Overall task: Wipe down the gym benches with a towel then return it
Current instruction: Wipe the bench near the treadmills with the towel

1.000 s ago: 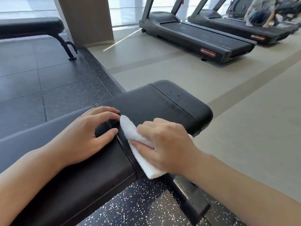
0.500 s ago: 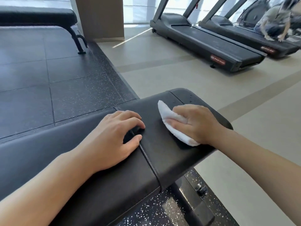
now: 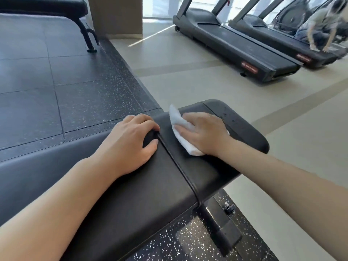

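We see the bench (image 3: 188,172) padded in smooth black leather-like vinyl with a soft sheen and a stitched seam. The towel (image 3: 181,127) is soft white cloth. The dark floor tiles (image 3: 75,102) look like matt, white-speckled rubber, the pale floor (image 3: 207,87) smooth and matt, and the treadmill (image 3: 235,48) matt dark plastic.

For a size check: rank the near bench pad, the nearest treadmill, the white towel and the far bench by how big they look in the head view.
1. Near bench pad, inflated by closeness
2. Nearest treadmill
3. Far bench, cut off by the frame edge
4. White towel, partly under the right hand
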### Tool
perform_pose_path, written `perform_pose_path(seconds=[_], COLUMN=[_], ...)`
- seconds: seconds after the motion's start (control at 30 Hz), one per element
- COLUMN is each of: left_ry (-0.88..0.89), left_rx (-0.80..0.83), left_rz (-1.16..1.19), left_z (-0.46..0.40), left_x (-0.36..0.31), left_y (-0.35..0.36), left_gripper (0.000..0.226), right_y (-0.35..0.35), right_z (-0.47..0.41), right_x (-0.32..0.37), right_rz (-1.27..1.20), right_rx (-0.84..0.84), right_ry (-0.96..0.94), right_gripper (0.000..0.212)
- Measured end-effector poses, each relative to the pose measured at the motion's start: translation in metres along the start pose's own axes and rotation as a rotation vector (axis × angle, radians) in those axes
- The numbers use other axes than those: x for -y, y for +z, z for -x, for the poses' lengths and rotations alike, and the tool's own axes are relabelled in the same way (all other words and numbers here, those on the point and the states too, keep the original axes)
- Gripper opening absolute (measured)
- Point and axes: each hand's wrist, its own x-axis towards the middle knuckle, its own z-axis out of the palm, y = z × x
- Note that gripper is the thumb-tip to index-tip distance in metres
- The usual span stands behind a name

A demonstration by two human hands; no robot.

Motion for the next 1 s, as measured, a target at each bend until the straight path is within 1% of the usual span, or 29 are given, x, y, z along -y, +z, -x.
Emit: perform_pose_path(seconds=[0.1,0.17,0.2,0.27,0.3,0.33,0.4,0.47,0.53,0.6,0.63,0.7,0.77,0.83,0.87,0.9,0.97,1.0], left_ry=[-0.016,-0.023,-0.03,-0.045,-0.054,-0.065,-0.1,-0.136,-0.169,-0.185,-0.182,-0.127,-0.027,0.058,0.081,0.094,0.106,0.104], left_rx=[0.049,0.069,0.071,0.068,0.066,0.065,0.055,0.026,-0.009,-0.061,-0.088,-0.101,-0.043,0.022,0.039,0.047,0.057,0.057], left_rz=[0.001,0.002,0.004,0.007,0.002,-0.007,-0.018,-0.018,-0.034,-0.042,-0.036,0.011,0.071,0.087,0.085,0.081,0.065,0.057], left_z=[-0.001,-0.002,-0.003,-0.005,-0.006,-0.007,-0.007,-0.005,-0.002,0.002,0.004,0.006,0.008,0.01,0.011,0.011,0.01,0.01], left_x=[0.002,0.002,0.003,0.006,0.008,0.009,0.014,0.018,0.017,0.013,0.01,0.002,-0.007,-0.014,-0.016,-0.016,-0.016,-0.014], left_y=[-0.004,-0.006,-0.006,-0.007,-0.008,-0.009,-0.011,-0.014,-0.017,-0.02,-0.022,-0.022,-0.018,-0.012,-0.009,-0.007,-0.005,-0.004], left_gripper=[0.032,0.033,0.033,0.033,0.033,0.034,0.031,0.023,0.015,0.009,0.009,0.011,0.013,0.014,0.015,0.015,0.017,0.018], right_y=[-0.007,-0.007,-0.006,-0.003,0.0,0.003,0.02,0.032,0.036,0.029,0.022,0.006,-0.009,-0.02,-0.022,-0.021,-0.014,-0.009], right_z=[0.067,0.067,0.053,0.009,-0.018,-0.044,-0.084,-0.097,-0.077,-0.028,0.001,0.055,0.083,0.076,0.065,0.05,0.015,-0.001], right_x=[0.012,0.01,0.008,0.004,0.003,0.003,0.014,0.044,0.072,0.087,0.085,0.063,0.023,-0.016,-0.029,-0.041,-0.042,-0.035], right_rz=[-0.032,-0.049,-0.031,0.039,0.052,0.052,0.066,0.072,-0.007,-0.066,-0.074,-0.094,-0.067,-0.012,0.01,0.024,0.091,0.122], right_rx=[-0.033,-0.03,-0.05,-0.103,-0.083,-0.028,0.027,0.057,0.025,-0.105,-0.142,-0.084,-0.038,-0.075,-0.097,-0.108,-0.088,-0.059], right_ry=[-0.107,-0.141,-0.15,-0.124,-0.055,0.026,0.113,0.13,0.053,-0.097,-0.163,-0.205,-0.143,0.006,0.063,0.091,0.123,0.139], right_gripper=[0.043,0.045,0.043,0.03,0.024,0.021,0.027,0.033,0.029,0.019,0.021,0.028,0.038,0.041,0.04,0.034,0.016,0.023])
